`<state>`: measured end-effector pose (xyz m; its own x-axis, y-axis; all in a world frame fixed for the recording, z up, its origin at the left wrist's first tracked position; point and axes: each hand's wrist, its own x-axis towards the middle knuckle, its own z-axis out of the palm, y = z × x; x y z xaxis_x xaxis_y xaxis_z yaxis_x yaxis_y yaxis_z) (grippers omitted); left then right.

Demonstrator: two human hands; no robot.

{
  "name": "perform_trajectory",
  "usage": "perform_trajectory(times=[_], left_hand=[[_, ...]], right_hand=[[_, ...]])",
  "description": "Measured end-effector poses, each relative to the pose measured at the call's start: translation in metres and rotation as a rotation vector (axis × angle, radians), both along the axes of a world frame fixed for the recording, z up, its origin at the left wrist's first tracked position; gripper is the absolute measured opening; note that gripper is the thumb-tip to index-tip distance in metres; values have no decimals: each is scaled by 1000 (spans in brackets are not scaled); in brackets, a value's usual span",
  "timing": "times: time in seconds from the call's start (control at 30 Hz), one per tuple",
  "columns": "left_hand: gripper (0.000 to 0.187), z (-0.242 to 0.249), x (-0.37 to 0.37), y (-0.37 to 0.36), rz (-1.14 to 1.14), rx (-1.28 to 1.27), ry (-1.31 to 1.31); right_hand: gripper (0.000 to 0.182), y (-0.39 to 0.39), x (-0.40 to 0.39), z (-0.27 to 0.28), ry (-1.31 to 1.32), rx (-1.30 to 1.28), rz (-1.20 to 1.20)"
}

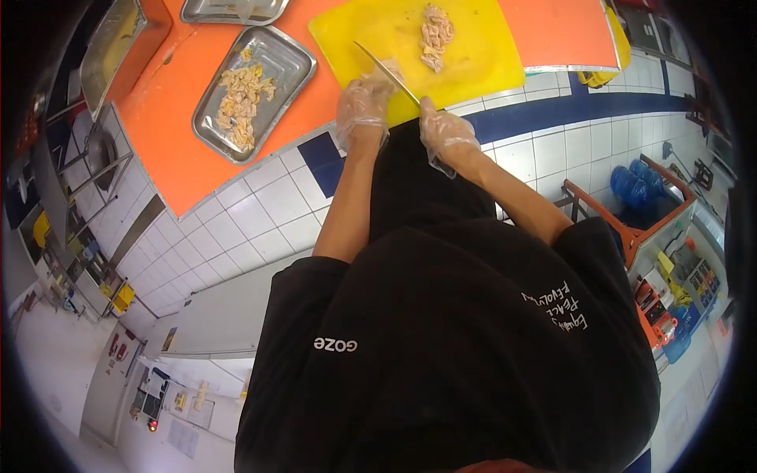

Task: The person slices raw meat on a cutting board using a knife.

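My right hand, in a clear plastic glove, is closed round the handle of a knife. The blade slants up and left over the near edge of a yellow cutting board. My left hand, gloved too, has its fingers curled on a pale piece of meat beside the blade; the blade and glove partly hide it. Farther up the board lies a strip of chopped meat. To the left, a metal tray holds more cut meat.
The board and tray rest on an orange tabletop. A second metal tray lies at the top edge, and a metal container stands at the far left. Blue water bottles sit by an orange frame on the right.
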<state>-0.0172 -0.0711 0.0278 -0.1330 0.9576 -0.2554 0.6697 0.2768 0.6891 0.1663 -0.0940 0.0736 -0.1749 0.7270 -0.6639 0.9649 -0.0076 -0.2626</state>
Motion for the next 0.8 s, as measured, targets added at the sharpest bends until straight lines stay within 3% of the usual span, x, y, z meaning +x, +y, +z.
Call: perform_trajectory(times=[0.17,0.23,0.33,0.4,0.6,0.7,0.8], left_hand=[[19,-10,0,1,-38,39,41],[18,-17,-1,-2,-47,47,47],[18,-17,4,1,-52,255,150],[19,-12,2,1,46,55,-4],[18,-23,5,-1,90,92,19],[17,-4,7,4,119,-32,24],[18,12,6,4,89,-21,-17]], right_hand=[[26,35,-22,-11,13,-43,-1],[27,44,-30,-21,65,70,44],[28,63,-44,-16,109,172,40],[27,60,-38,-16,95,122,20],[24,-2,15,-1,-5,-31,1],[24,-30,33,5,-89,-145,-51],[25,-21,26,-3,-79,-80,-17]])
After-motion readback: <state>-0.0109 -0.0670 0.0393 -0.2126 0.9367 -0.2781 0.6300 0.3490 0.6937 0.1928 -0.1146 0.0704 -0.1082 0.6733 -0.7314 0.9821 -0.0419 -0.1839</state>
